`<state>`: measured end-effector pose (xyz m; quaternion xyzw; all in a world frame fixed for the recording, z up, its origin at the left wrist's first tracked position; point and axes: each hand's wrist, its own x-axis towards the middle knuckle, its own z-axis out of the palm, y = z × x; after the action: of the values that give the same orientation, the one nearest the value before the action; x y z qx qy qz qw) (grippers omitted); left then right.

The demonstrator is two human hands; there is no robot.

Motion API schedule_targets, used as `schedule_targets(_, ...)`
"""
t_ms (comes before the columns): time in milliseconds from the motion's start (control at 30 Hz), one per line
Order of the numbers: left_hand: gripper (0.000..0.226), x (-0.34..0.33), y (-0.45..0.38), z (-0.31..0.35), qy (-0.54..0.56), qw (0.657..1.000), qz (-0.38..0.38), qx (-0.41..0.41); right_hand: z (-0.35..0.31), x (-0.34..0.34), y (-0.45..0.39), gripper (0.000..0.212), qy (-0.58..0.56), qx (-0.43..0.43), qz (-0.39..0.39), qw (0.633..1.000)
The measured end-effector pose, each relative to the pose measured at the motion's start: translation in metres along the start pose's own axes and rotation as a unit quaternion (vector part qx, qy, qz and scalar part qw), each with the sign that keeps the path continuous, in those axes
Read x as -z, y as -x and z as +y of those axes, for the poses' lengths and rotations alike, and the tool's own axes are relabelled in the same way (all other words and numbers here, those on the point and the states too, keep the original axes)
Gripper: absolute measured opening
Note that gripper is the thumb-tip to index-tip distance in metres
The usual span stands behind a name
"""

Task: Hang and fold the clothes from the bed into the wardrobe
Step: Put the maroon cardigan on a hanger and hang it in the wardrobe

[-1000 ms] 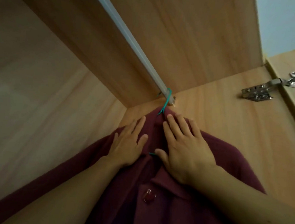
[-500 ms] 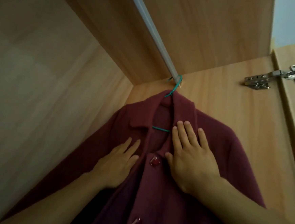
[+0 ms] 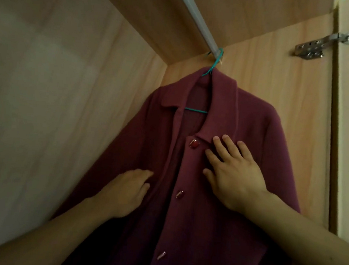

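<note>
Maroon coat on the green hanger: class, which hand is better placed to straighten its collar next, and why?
Probably the right hand: it lies flat on the maroon coat with fingertips just under the collar. The left hand touches the front edge lower down.

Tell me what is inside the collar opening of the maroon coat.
Inside the maroon coat, a teal hanger shows as a short bar across the neck opening, its hook over the rail. The hanger's shoulders are covered by the fabric.
</note>
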<state>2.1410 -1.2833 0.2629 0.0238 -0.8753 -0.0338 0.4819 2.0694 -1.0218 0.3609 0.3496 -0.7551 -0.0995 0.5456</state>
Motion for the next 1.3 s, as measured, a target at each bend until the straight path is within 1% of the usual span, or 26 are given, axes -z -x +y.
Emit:
schedule_targets(67, 0.041, 0.023, 0.01, 0.01, -0.05, 0.998, 0.027, 0.018, 0.001, 0.005, 0.008, 0.063, -0.016, 0.009, -0.007, 1.0)
schedule_targets(167, 0.042, 0.058, 0.028, 0.028, -0.093, 0.995, 0.03, 0.033, 0.001, 0.011, 0.023, 0.063, -0.049, 0.013, -0.006, 0.999)
schedule_targets(267, 0.043, 0.091, 0.053, 0.052, -0.15, 0.987, -0.005, 0.053, -0.001, 0.019, 0.044, 0.06, -0.093, 0.023, -0.001, 0.995)
schedule_targets(400, 0.045, 0.127, 0.077, 0.097, -0.247, 0.962, -0.07, 0.098, -0.001, 0.031, 0.079, 0.056, -0.134, 0.046, -0.005, 0.99)
schedule_targets(533, 0.044, 0.149, 0.105, 0.152, -0.275, 0.948, -0.103, 0.122, 0.002, 0.042, 0.118, 0.057, -0.197, 0.058, 0.006, 0.979)
schedule_targets(633, 0.043, 0.161, 0.136, 0.191, -0.3, 0.936, -0.13, 0.129, 0.007, 0.052, 0.141, 0.058, -0.257, 0.051, 0.015, 0.965)
schedule_targets(733, 0.047, 0.174, 0.168, 0.225, -0.306, 0.923, -0.168, 0.161, 0.006, 0.06, 0.164, 0.059, -0.311, 0.056, 0.006, 0.949)
schedule_targets(833, 0.051, 0.189, 0.187, 0.255, -0.307, 0.915, -0.194, 0.174, 0.001, 0.071, 0.189, 0.06, -0.341, 0.069, -0.015, 0.937)
schedule_targets(900, 0.051, 0.198, 0.196, 0.273, -0.309, 0.917, -0.191, 0.168, 0.001, 0.081, 0.202, 0.061, -0.346, 0.079, -0.025, 0.934)
schedule_targets(1000, 0.049, 0.208, 0.209, 0.296, -0.287, 0.93, -0.172, 0.152, 0.005, 0.098, 0.223, 0.063, -0.349, 0.085, -0.032, 0.933)
schedule_targets(1067, 0.046, 0.209, 0.22, 0.308, -0.283, 0.932, -0.185, 0.131, 0.008, 0.11, 0.239, 0.064, -0.341, 0.091, -0.038, 0.935)
schedule_targets(1200, 0.047, 0.205, 0.244, 0.32, -0.294, 0.928, -0.212, 0.091, 0.019, 0.133, 0.271, 0.064, -0.271, 0.082, -0.061, 0.957)
schedule_targets(1300, 0.054, 0.2, 0.261, 0.322, -0.242, 0.942, -0.216, 0.089, 0.028, 0.15, 0.298, 0.064, -0.245, 0.069, -0.099, 0.962)
